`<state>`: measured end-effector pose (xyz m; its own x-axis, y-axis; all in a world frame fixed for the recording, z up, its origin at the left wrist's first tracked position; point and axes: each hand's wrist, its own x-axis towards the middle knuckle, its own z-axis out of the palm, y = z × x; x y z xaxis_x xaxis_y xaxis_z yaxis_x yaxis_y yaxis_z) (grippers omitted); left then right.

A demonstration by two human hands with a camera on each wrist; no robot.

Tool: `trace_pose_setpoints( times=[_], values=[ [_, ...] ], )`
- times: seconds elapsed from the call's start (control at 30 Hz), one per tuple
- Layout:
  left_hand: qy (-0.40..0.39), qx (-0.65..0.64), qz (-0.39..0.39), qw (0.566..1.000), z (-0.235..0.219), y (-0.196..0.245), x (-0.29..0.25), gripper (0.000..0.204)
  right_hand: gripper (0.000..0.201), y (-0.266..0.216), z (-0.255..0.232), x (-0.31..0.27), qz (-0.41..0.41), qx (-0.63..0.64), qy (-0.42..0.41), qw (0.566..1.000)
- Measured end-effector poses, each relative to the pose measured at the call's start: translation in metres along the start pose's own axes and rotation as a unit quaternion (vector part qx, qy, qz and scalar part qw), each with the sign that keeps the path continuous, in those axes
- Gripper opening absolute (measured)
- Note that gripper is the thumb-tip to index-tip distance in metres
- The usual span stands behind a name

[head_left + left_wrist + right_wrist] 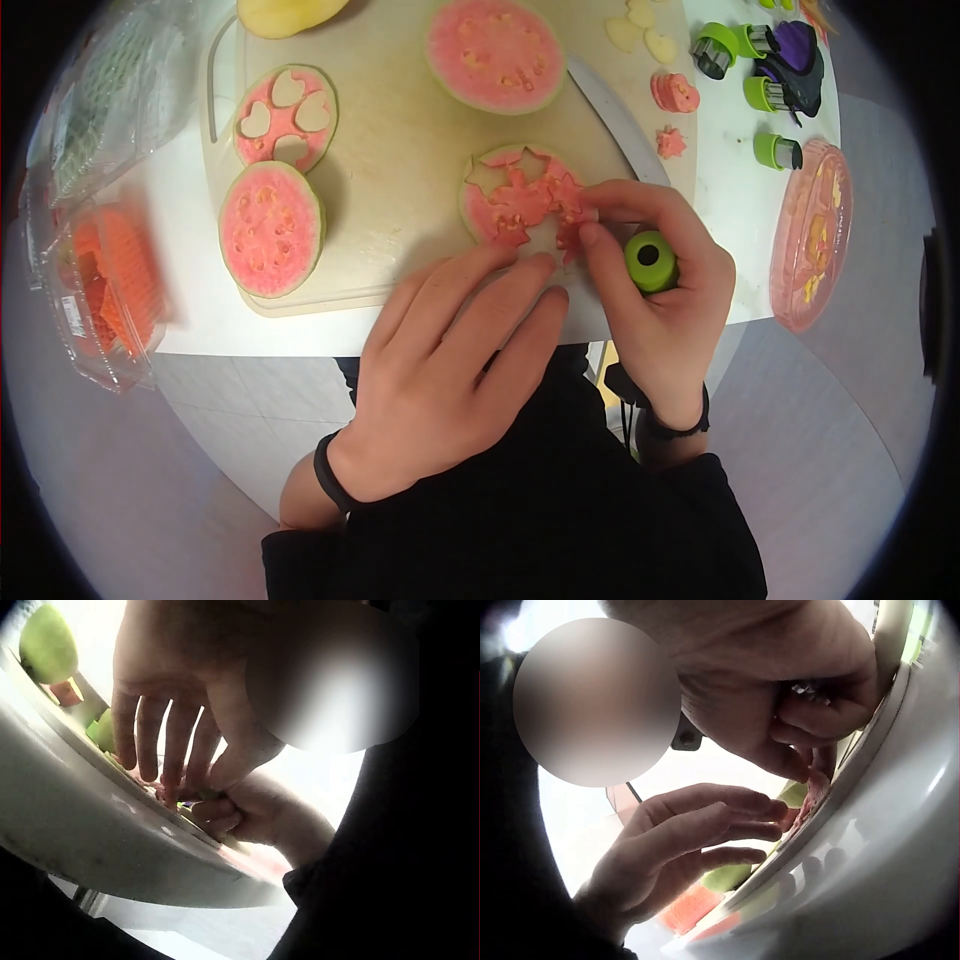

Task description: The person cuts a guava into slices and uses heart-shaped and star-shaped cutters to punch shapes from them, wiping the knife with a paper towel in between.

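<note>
My right hand (668,290) holds a green-topped cutter (650,262) in its curled fingers. In the right wrist view, the cutter's shiny metal part (810,691) shows between them. The thumb and forefinger pinch the right edge of a pink guava slice (515,200) with shapes cut into it, on the cutting board (390,190). Extended, slightly bent fingers of my left hand (450,360) reach the slice's near edge, overlapping it in the head view. From the left wrist view, those fingers (176,735) point down toward the board. Part of the slice is hidden behind both hands.
A knife (610,110) lies behind my right hand. Other guava slices (495,55) lie on the board, with cut pieces (675,92) at right. Several cutters (715,50) and a pink plastic container (812,235) stand rightward. Clear plastic boxes (110,290) are at left.
</note>
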<state>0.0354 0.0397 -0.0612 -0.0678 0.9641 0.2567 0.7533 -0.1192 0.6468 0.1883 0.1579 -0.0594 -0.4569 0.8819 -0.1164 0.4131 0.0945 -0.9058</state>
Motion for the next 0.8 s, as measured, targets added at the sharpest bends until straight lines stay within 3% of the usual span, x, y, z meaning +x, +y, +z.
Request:
trace_pose_setpoints(
  times=[0.1,0.3,0.5,0.6,0.67,0.8],
  values=[
    [0.008,0.017,-0.004,1.0,-0.003,-0.005,0.0,0.042,0.025,-0.004,0.0,0.0,0.013,0.016,0.009,1.0],
    [0.008,0.051,-0.012,0.999,-0.003,-0.013,-0.002,0.042,0.027,-0.009,-0.004,-0.004,0.015,-0.07,0.018,0.997],
    [0.014,0.037,-0.018,0.999,-0.003,-0.013,-0.001,0.042,0.029,-0.006,-0.004,-0.004,0.038,-0.031,-0.019,0.999],
    [0.029,-0.033,-0.06,0.997,-0.006,-0.011,0.001,0.038,0.026,-0.006,-0.004,-0.002,0.034,0.042,-0.017,0.998],
    [0.024,-0.111,-0.114,0.987,-0.012,-0.007,0.003,0.034,0.024,-0.014,-0.005,0.0,0.084,0.079,-0.015,0.993],
    [0.017,-0.303,-0.245,0.921,-0.017,-0.003,0.011,0.029,0.023,-0.02,-0.01,0.001,0.144,0.145,-0.022,0.979]
  ],
)
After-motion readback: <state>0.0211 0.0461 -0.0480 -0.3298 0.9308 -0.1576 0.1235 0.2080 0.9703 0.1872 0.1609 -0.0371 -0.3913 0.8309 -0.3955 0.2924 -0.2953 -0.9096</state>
